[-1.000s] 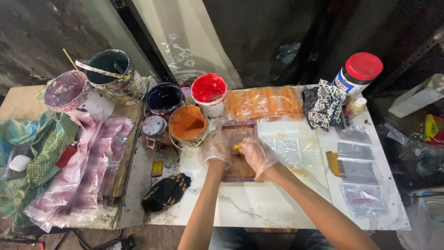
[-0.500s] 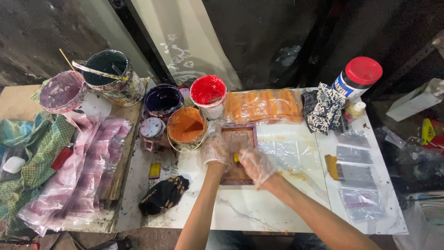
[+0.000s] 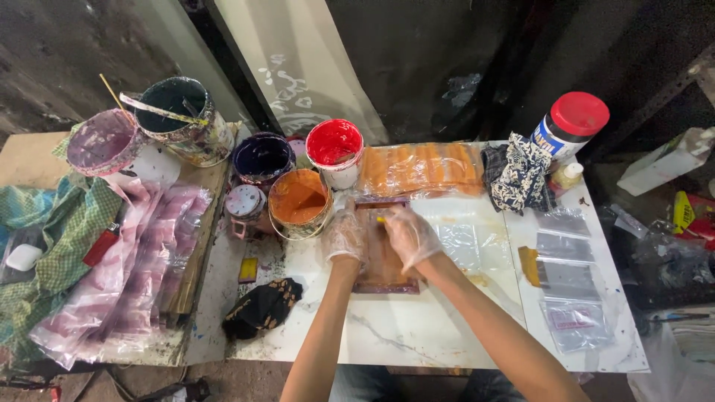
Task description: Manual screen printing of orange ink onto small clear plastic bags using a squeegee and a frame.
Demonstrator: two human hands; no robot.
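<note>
Item: small brown printing frame point(image 3: 383, 257), flat on the white worktop point(image 3: 417, 335), just in front of the orange paint tub point(image 3: 299, 201) and beside a clear plastic bag point(image 3: 465, 242). We see both hands in thin clear gloves on it. Left hand point(image 3: 345, 234) lies on the frame's left edge, fingers spread and pressing, not curled round anything. Right hand point(image 3: 410, 234) is at the upper part of the frame, fingers closed on a small yellow piece point(image 3: 380, 219), prob. a scraper; mostly hidden, so we can't name it for sure. Change vs. a second ago: right hand sat lower on the frame, now it is up near the top edge; left hand approx. where it was. We read that as a stroke run across the frame, colour being worked thru. Nearby: red paint tub point(image 3: 334, 145), dark blue tub point(image 3: 262, 158), stack of orange-printed bags point(image 3: 421, 167), black rag point(image 3: 262, 305).
</note>
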